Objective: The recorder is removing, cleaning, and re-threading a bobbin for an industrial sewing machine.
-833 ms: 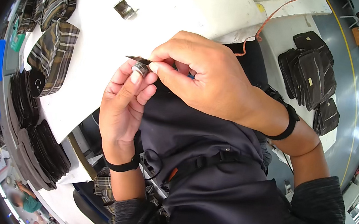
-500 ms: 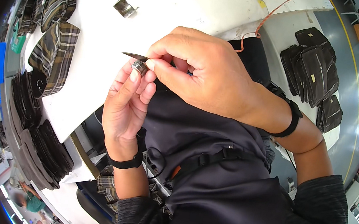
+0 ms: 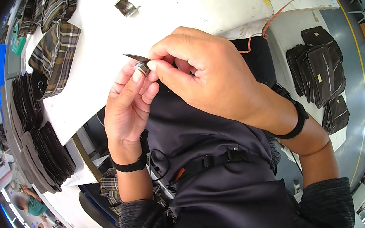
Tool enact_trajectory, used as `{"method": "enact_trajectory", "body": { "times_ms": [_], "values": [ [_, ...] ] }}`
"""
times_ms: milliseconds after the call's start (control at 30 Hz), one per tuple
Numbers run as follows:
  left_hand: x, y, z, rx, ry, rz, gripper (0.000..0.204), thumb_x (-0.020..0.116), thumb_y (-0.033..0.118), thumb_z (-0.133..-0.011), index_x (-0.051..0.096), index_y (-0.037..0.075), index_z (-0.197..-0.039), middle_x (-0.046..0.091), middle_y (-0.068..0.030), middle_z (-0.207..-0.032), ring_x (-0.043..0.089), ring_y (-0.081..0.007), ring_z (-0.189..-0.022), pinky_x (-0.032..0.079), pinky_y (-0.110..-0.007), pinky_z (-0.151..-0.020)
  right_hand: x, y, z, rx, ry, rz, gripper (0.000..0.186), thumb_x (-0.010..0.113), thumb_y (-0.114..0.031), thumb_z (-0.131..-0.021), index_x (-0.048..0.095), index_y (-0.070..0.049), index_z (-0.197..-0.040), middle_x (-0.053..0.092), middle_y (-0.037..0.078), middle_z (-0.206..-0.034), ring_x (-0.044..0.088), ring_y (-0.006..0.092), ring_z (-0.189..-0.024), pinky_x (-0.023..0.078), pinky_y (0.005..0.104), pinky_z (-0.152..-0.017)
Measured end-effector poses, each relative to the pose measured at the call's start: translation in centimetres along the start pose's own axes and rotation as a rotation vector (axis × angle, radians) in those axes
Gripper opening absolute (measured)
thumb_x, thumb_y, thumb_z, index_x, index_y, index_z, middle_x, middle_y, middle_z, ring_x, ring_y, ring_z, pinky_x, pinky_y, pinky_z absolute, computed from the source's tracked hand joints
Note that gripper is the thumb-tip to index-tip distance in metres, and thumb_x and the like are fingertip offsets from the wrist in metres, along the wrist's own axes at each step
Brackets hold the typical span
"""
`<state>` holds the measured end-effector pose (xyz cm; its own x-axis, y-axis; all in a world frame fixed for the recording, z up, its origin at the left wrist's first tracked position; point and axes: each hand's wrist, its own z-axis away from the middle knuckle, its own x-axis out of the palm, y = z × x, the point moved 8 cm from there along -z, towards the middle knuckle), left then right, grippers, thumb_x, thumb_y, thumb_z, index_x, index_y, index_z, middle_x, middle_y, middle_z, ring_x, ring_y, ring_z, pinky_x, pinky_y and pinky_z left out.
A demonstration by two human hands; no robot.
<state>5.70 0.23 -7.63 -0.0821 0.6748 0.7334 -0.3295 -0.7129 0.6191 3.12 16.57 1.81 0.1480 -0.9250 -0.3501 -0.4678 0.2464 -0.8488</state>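
Note:
My left hand (image 3: 130, 101) pinches a small round metal bobbin case (image 3: 141, 67) between thumb and fingers, held up over the near edge of the white table. Right above it, my right hand (image 3: 206, 71) has thumb and forefinger closed on a dark, thin, pointed tool (image 3: 135, 57), its tip pointing left. The tool lies close over the bobbin case; whether they touch I cannot tell. Most of the tool is hidden inside my right hand, so its kind does not show.
A small curved metal piece (image 3: 126, 7) lies on the white table (image 3: 183, 0). Plaid fabric (image 3: 58, 53) and stacked dark cloth pieces (image 3: 49, 157) are at the left. More dark pieces (image 3: 319, 76) lie at the right, past an orange cord (image 3: 265, 29). A person (image 3: 34, 205) is far off, lower left.
Almost nothing differs. Both hands keep their grips, and the dark tool and bobbin case have shifted very slightly left.

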Motion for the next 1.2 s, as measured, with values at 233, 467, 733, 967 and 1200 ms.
{"method": "enact_trajectory", "body": {
  "times_ms": [233, 467, 733, 967, 1200],
  "values": [
    [0.09, 0.34, 0.05, 0.039, 0.027, -0.047, 0.032, 0.062, 0.001, -0.099, 0.059, -0.003, -0.13, 0.072, -0.0136, -0.113, 0.073, -0.0238, -0.105, 0.064, -0.032, -0.088, -0.01, -0.03, 0.21, -0.064, 0.003, 0.061, 0.01, 0.072, -0.005, -0.087, 0.069, -0.003, -0.097, 0.063, 0.007, -0.083, 0.057, 0.0152, -0.063, 0.047, 0.0287, -0.058],
    [0.02, 0.32, 0.11, 0.048, 0.034, -0.079, 0.031, 0.063, 0.002, -0.098, 0.06, -0.004, -0.129, 0.071, -0.013, -0.113, 0.073, -0.0237, -0.104, 0.064, -0.032, -0.088, 0.01, -0.19, 0.38, -0.107, 0.02, 0.082, 0.011, 0.072, -0.005, -0.087, 0.068, -0.003, -0.097, 0.063, 0.007, -0.083, 0.058, 0.0178, -0.065, 0.047, 0.0303, -0.058],
    [0.0, 0.3, 0.13, 0.042, 0.025, -0.071, 0.03, 0.063, 0.003, -0.099, 0.061, -0.003, -0.128, 0.071, -0.0131, -0.113, 0.073, -0.0236, -0.104, 0.064, -0.032, -0.088, 0.12, -0.23, 0.36, -0.067, 0.018, 0.117, 0.01, 0.066, -0.011, -0.085, 0.067, -0.001, -0.087, 0.066, 0.013, -0.084, 0.066, 0.033, -0.078, 0.054, 0.0407, -0.069],
    [0.03, 0.22, 0.09, 0.042, 0.022, -0.073, 0.028, 0.063, 0.003, -0.099, 0.061, -0.003, -0.127, 0.072, -0.0131, -0.114, 0.073, -0.0234, -0.104, 0.064, -0.032, -0.088, 0.13, -0.23, 0.53, -0.129, 0.033, 0.12, 0.012, 0.073, -0.006, -0.087, 0.068, -0.003, -0.097, 0.063, 0.007, -0.084, 0.059, 0.0197, -0.065, 0.048, 0.0314, -0.059],
    [-0.31, 0.32, 0.07, 0.059, 0.043, -0.102, 0.026, 0.064, 0.002, -0.098, 0.063, -0.003, -0.124, 0.072, -0.0135, -0.113, 0.073, -0.0243, -0.103, 0.065, -0.032, -0.087, 0.33, -0.07, 0.53, -0.109, 0.035, 0.126, 0.011, 0.067, -0.012, -0.088, 0.067, -0.001, -0.087, 0.064, 0.013, -0.082, 0.065, 0.0332, -0.077, 0.053, 0.0412, -0.067]
  ]
}}
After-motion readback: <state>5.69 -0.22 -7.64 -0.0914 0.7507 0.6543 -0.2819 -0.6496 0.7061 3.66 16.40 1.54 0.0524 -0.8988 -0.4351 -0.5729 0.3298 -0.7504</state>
